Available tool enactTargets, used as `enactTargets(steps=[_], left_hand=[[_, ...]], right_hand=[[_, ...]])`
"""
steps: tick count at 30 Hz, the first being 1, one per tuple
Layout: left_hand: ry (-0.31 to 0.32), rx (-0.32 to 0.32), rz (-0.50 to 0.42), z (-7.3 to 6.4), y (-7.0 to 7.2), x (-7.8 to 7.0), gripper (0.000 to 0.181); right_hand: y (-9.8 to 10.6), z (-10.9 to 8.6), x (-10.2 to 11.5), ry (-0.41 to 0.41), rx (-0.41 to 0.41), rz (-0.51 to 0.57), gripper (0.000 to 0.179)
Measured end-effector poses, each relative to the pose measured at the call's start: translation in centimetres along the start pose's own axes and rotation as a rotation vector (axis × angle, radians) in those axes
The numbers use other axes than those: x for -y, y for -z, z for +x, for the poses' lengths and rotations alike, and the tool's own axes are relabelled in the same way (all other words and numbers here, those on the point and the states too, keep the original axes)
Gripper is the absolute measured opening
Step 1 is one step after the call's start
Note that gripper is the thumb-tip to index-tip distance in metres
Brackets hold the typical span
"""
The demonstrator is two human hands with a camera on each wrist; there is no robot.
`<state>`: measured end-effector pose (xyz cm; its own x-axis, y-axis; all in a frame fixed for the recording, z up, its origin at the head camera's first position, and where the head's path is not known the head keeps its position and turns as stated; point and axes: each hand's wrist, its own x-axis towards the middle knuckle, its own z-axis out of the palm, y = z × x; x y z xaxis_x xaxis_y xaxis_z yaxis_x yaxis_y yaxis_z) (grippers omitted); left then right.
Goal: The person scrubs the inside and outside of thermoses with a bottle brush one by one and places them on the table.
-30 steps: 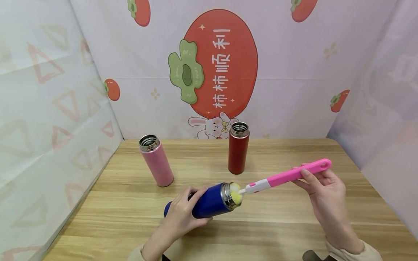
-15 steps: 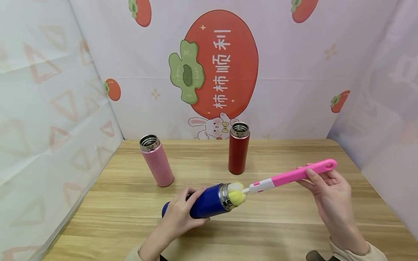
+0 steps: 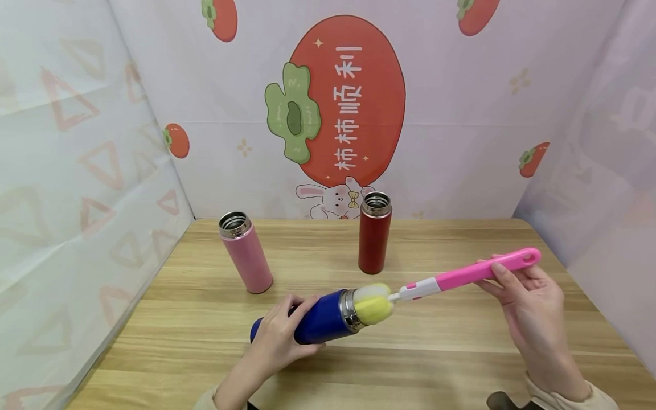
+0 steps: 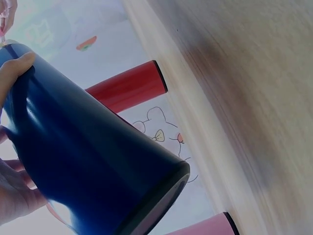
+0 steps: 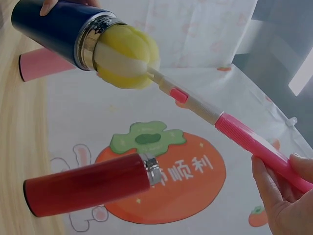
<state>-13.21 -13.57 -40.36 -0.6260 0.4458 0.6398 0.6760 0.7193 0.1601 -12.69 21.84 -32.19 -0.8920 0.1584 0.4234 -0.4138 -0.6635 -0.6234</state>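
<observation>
In the head view my left hand (image 3: 279, 336) grips a blue thermos bottle (image 3: 323, 319) round its body, tilted with its steel mouth to the right. My right hand (image 3: 533, 310) pinches the pink handle of a bottle brush (image 3: 466, 276). The brush's yellow and white sponge head (image 5: 128, 56) sits at the bottle mouth, mostly outside the rim; its front end is hidden inside. From the left wrist, the bottle's base (image 4: 161, 200) points toward the camera, with fingers wrapped around the side.
A pink thermos bottle (image 3: 248, 256) stands uncapped at the left of the wooden table (image 3: 435, 364). An uncapped red one (image 3: 374, 242) stands behind the blue bottle, near the back edge. A printed cloth (image 3: 451, 114) hangs behind the table.
My right hand has moved right, drawing the sponge head farther out of the blue bottle's mouth. The left hand and the bottle have shifted slightly left.
</observation>
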Motion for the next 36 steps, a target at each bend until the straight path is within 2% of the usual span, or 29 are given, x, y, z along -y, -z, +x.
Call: enactTargets(steps=[9, 16, 25, 30, 36], left_hand=[[0.003, 0.015, 0.002, 0.1, 0.2, -0.1, 0.085], [0.003, 0.022, 0.003, 0.1, 0.3, -0.1, 0.085], [0.006, 0.019, 0.007, 0.0, 0.4, 0.1, 0.085], [0.011, 0.02, 0.013, 0.0, 0.5, 0.4, 0.084], [0.036, -0.044, 0.036, -0.8, 0.8, 1.4, 0.08]], right_hand=[[0.3, 0.1, 0.4, 0.004, 0.026, 0.063, 0.026], [0.6, 0.1, 0.8, -0.003, 0.005, 0.073, 0.026], [1.1, 0.2, 1.2, 0.031, 0.007, 0.105, 0.028], [1.8, 0.5, 2.1, 0.038, -0.038, 0.146, 0.027], [2.8, 0.9, 3.9, 0.102, -0.123, 0.154, 0.024]])
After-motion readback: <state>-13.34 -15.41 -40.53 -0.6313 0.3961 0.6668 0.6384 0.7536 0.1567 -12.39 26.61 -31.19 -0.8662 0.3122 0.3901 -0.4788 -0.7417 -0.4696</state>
